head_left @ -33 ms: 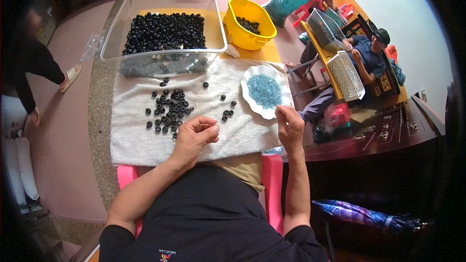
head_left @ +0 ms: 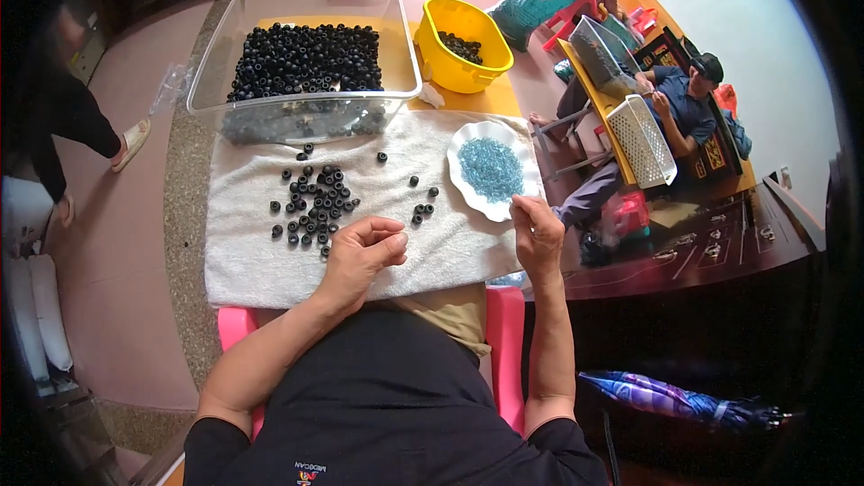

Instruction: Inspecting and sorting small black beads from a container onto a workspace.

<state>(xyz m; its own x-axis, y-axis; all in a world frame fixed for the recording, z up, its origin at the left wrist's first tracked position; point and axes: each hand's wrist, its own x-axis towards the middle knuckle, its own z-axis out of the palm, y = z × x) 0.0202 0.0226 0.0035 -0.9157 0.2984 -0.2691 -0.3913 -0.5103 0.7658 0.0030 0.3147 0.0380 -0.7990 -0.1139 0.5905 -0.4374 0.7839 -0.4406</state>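
Note:
My left hand (head_left: 364,256) is closed in a pinch above the white towel (head_left: 441,261); whatever lies between its fingertips is too small to make out. Close to its left, several small black ring-shaped pieces (head_left: 315,202) lie loosely in a group. My right hand (head_left: 538,232) is also pinched, its fingertips at the near right rim of a white scalloped plate (head_left: 457,191). I cannot tell what this pinch holds. Tiny clear blue pieces (head_left: 489,168) are heaped on the plate. A few more black ring-shaped pieces (head_left: 421,212) lie between my hands.
A clear plastic bin (head_left: 306,103) of black pieces and a yellow tub (head_left: 450,67) stand beyond the towel. At right, a seated person (head_left: 679,99) works at a table with a white basket (head_left: 641,139). A folded umbrella (head_left: 675,396) lies at lower right.
My hands and the things on the towel look the same. At the far left, a standing person's arm and leg have shifted slightly.

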